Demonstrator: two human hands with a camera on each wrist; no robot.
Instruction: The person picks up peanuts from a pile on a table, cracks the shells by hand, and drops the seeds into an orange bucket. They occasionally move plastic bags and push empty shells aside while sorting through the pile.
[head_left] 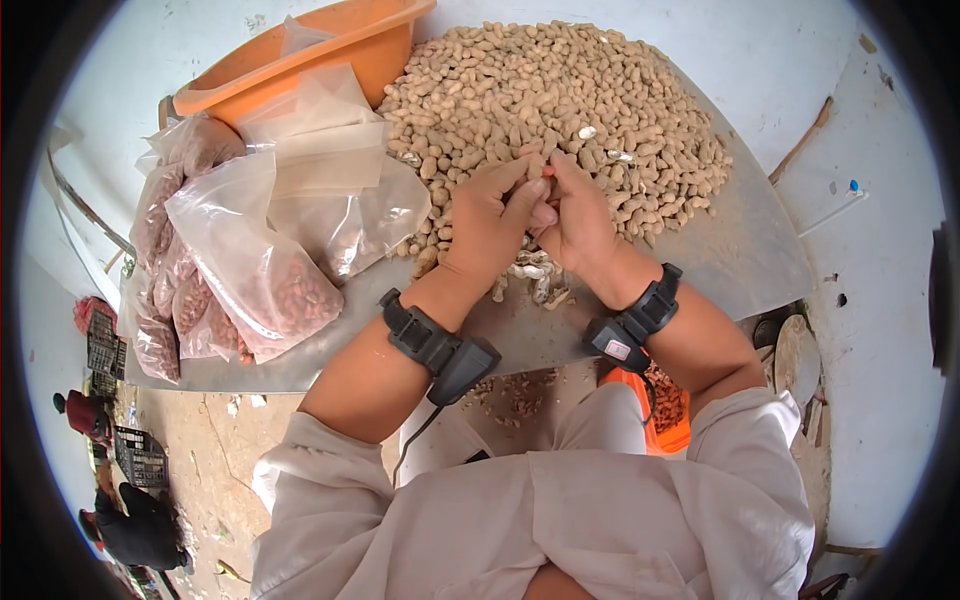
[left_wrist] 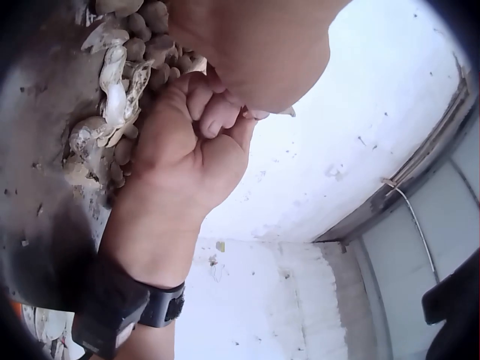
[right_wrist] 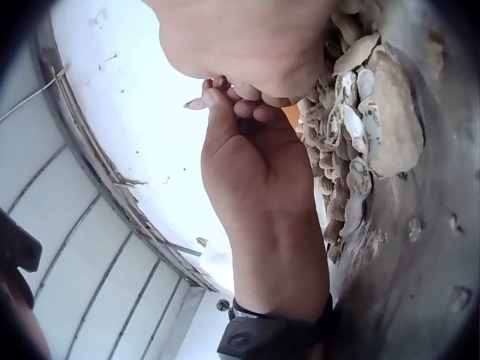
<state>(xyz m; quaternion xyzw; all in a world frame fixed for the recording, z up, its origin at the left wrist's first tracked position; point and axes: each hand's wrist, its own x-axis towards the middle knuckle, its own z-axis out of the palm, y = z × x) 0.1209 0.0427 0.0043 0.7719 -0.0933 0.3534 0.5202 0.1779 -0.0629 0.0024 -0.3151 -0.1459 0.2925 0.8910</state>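
Both hands meet above the near edge of a peanut heap (head_left: 560,80). My left hand (head_left: 488,215) pinches a cracked peanut (head_left: 536,165) between thumb and fingers, and the pointed end of its shell (right_wrist: 195,103) sticks out past the thumb in the right wrist view. A bit of red kernel (head_left: 548,171) shows between the hands. My right hand (head_left: 582,222) has curled fingers and grips the same peanut from the other side; its fingertips are partly hidden. Just below the hands lie split empty shells (head_left: 540,275) on the metal table (head_left: 700,270).
Clear plastic bags of red kernels (head_left: 290,300) lie on the left, beside empty bags (head_left: 335,150). An orange basin (head_left: 290,70) stands behind them. Under the table's near edge is an orange container (head_left: 670,400) with kernels. People and black crates (head_left: 140,457) are at far left.
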